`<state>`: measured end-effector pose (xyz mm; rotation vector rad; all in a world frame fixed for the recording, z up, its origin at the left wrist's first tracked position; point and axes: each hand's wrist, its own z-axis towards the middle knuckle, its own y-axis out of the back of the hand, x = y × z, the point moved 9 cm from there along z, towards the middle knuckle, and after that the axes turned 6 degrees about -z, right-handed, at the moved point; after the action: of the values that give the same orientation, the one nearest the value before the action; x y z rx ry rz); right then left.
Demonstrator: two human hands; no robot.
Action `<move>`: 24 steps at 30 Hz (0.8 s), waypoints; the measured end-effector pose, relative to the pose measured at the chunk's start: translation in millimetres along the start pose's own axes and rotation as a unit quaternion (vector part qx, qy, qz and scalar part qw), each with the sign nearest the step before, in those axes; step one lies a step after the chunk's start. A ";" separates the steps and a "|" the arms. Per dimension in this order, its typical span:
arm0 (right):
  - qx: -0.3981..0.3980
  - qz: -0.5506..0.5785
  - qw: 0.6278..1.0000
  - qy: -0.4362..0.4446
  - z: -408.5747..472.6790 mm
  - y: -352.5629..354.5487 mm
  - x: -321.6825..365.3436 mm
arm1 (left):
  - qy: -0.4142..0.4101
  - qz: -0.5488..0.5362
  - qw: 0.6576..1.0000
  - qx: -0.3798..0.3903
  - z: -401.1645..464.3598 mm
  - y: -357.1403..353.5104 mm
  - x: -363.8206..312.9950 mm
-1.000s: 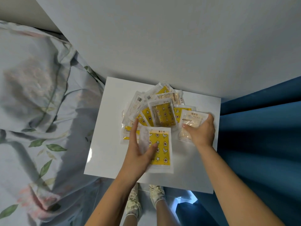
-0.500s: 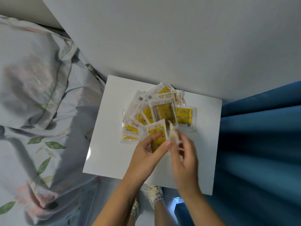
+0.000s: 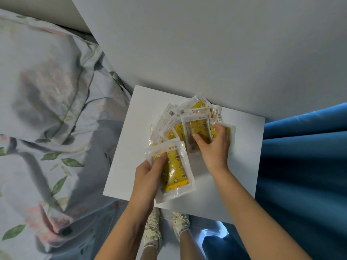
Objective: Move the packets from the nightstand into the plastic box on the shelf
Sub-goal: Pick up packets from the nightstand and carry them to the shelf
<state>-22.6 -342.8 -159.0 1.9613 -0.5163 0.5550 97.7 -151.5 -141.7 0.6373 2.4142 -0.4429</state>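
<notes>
Several clear packets with yellow patterned contents [image 3: 180, 121] lie fanned out at the back of the white nightstand [image 3: 129, 166]. My left hand [image 3: 150, 175] grips a small stack of the same packets [image 3: 176, 171] above the nightstand's front half, thumb across the top one. My right hand [image 3: 214, 145] is down on the pile, its thumb and curled fingers closing round the middle packet [image 3: 197, 126]. The plastic box and the shelf are out of view.
A bed with floral bedding [image 3: 47, 119] runs along the nightstand's left side. A blue curtain [image 3: 300, 166] hangs close on the right. A pale wall [image 3: 206, 44] stands right behind the pile. My shoes [image 3: 154, 228] show below the front edge.
My right hand brought its packet over to the left hand, which now holds it stacked with the first one. The right hand then went back to the pile.
</notes>
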 end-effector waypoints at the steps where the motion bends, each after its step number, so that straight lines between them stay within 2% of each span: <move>1: -0.001 -0.041 0.999 -0.001 7.5 -5.5 -0.4 | 0.003 -0.006 1.000 0.004 -1.9 -1.1 1.2; 4: -0.029 -0.101 0.994 0.020 18.9 -13.2 5.2 | 0.006 -0.027 1.000 0.010 -5.2 -1.9 5.9; 8: -0.013 -0.017 1.000 -0.014 28.2 -15.4 -3.3 | 0.004 -0.037 0.999 -0.004 -3.9 5.9 9.3; 11: 0.009 0.009 0.999 0.030 29.2 -8.7 1.3 | -0.005 -0.040 0.999 -0.013 -1.7 10.7 5.4; 13: 0.046 0.017 0.997 0.061 34.8 -0.7 4.5 | -0.012 -0.039 0.999 -0.014 -0.2 13.1 0.8; 15: 0.126 0.005 0.989 0.078 44.4 4.7 4.7 | -0.016 -0.041 0.999 -0.015 1.7 15.3 -2.4; 17: 0.184 -0.072 0.975 0.099 53.6 9.3 1.6 | -0.018 -0.039 0.999 -0.016 3.4 16.5 -4.8; 18: 0.184 -0.130 0.968 0.111 57.9 11.1 -0.5 | -0.019 -0.037 0.999 -0.016 4.0 17.4 -5.7; 21: 0.132 -0.284 0.938 0.149 68.0 15.1 -2.0 | -0.025 -0.032 0.999 -0.021 5.5 18.0 -6.4; 24: 0.121 -0.352 0.908 0.191 73.3 14.3 2.4 | -0.031 -0.028 0.999 -0.023 6.7 17.1 -7.2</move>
<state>-17.1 -415.2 -177.0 2.0214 0.5236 0.5234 115.1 -142.7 -145.1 0.5300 2.3817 -0.4233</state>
